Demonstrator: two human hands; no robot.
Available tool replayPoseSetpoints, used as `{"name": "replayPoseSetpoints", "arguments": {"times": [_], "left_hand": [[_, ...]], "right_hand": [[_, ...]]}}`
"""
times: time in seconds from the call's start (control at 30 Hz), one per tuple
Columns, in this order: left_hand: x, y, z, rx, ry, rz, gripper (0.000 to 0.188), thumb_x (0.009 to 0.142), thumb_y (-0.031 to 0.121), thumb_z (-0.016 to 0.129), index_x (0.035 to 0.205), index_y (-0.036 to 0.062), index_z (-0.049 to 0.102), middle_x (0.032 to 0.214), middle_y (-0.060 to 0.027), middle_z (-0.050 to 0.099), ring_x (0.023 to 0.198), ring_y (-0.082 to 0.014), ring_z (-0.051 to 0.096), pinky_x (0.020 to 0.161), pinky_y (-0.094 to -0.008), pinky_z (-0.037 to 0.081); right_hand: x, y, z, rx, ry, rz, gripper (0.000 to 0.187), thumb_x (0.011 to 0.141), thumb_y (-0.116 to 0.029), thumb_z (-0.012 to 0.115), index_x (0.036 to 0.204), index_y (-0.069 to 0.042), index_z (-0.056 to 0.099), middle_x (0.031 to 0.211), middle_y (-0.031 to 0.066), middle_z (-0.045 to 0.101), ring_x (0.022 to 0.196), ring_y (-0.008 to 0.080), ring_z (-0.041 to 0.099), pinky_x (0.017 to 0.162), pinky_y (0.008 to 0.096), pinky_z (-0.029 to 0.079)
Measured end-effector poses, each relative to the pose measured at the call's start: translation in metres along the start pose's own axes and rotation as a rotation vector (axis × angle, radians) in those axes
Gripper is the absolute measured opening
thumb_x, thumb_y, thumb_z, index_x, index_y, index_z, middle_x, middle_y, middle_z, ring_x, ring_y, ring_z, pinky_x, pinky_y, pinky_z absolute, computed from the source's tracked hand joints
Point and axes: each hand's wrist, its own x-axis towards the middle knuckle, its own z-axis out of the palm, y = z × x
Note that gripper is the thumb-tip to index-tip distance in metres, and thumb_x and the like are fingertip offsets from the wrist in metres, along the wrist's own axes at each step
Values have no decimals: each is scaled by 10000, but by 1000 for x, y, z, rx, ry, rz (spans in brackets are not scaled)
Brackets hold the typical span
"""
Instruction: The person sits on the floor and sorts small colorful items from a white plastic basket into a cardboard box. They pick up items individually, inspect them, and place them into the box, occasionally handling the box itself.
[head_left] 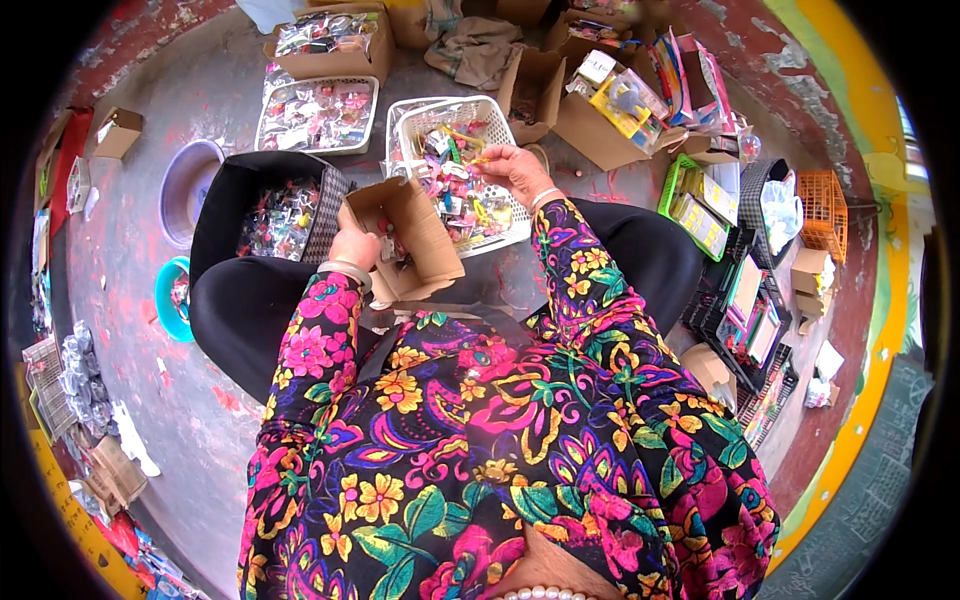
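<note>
My left hand (354,246) grips the near left side of a small open cardboard box (436,262), which is tilted in front of my lap. Its inside is mostly bare, with something small and pale at the bottom. Over a white plastic basket (517,222) full of small colourful packaged items (462,190), my right hand (514,172) has its fingers pinched together. What they hold, if anything, is too small to make out. The box overlaps the basket's near left corner. Left of the box stands a black fabric bin (225,190) with many small clear packets (282,215).
Another white basket (318,118) of packets and a filled carton (350,55) stand at the far left. A purple basin (185,190) and teal bowl (172,300) sit left. Cartons (600,130), a green tray (680,180) and black crates (735,290) line the right.
</note>
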Motion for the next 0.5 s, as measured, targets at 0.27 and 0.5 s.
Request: {"name": "replayPoseSetpoints", "arguments": {"times": [0.27,0.5], "left_hand": [[3,-1,3,-23,-8,-11,576,741,172,488,1234,-42,280,1040,-292,537,991,-383,531,870,-412,415],[3,-2,3,-37,-6,-7,588,743,175,486,1253,-27,274,1056,-290,531,1005,-384,523,877,-411,409]], "right_hand": [[-4,-6,8,221,-167,-85,135,711,94,581,821,16,582,953,139,607,905,225,592,832,317,477],[-15,-19,27,146,-270,-87,149,691,112,569,803,15,590,938,128,609,874,218,594,806,306,473]]}}
